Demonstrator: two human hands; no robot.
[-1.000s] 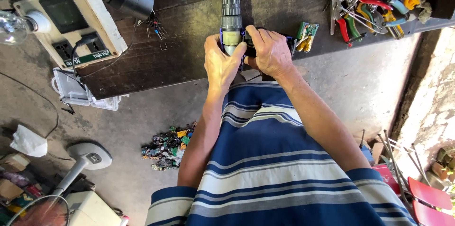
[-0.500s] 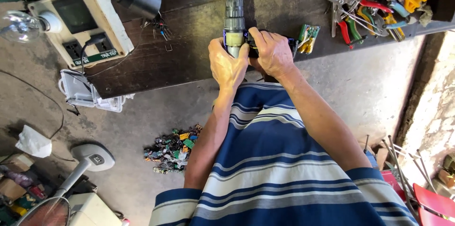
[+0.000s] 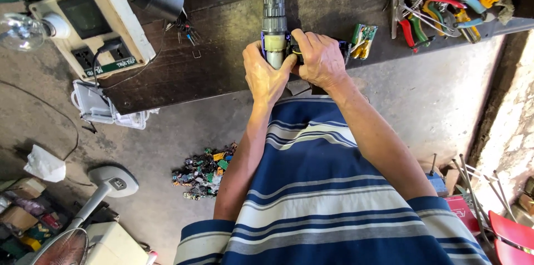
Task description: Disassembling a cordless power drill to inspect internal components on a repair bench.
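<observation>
Both hands (image 3: 295, 65) grip a drill (image 3: 273, 26); pliers (image 3: 428, 6) lie near.

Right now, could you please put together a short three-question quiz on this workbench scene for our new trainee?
1. True or false: both hands grip the cordless drill.
2. Which lies just to the right of the right hand in the picture? A) a small green circuit board B) a glass bulb C) a fan
3. Fill in: the pile of pliers and cutters lies at the top ____ of the wooden bench.

Key: 1 true, the left hand is on it too. 2 A, the circuit board. 3 right.
</observation>
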